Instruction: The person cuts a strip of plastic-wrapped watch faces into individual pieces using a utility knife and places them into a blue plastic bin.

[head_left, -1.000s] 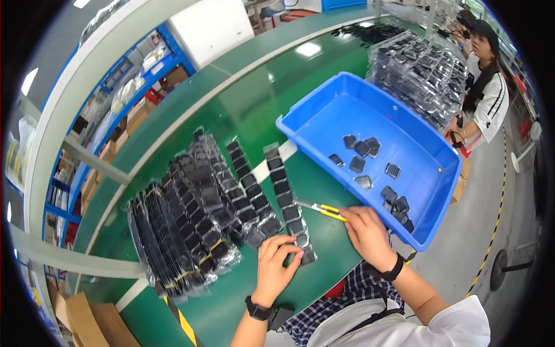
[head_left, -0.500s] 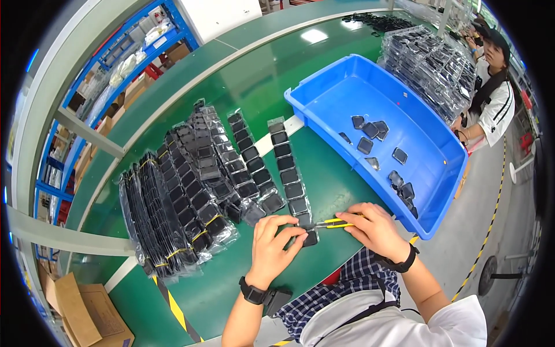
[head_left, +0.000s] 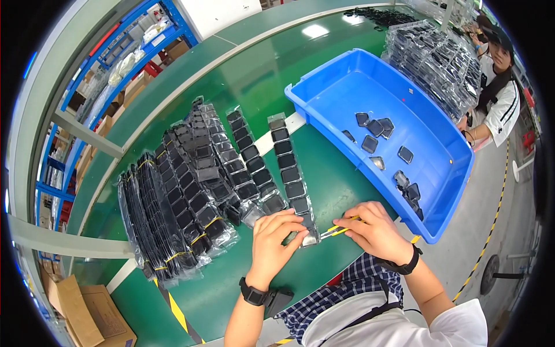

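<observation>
"Two hands were at the strip, then?"

"Yes. The strip of square black pieces [head_left: 287, 161] lay lengthwise on the green table [head_left: 332, 179], its near end between the hands. The left hand [head_left: 274, 246] bent over that end, thumb and forefinger nearly meeting; I couldn't tell whether they pinched the plastic or only pressed it."

"And the right?"

"The right hand [head_left: 378, 231] had its thumb and fingers closed around a yellow cutter [head_left: 339, 232], the blade pointing left at the strip's near end. Whether it touched, I couldn't make out."

"What worried you?"

"A slip, mostly. The left thumb was just beyond the blade, so plastic giving way suddenly could have sent the edge into it. Too hard a push might have scratched a piece, and a light hold could have let the strip skid."

"Anything nearby?"

"More strips [head_left: 191, 191] were heaped to the left. The blue bin [head_left: 358, 87] stood to the right, loose black pieces [head_left: 369, 144] inside; a careless outward swing might have knocked it."
</observation>
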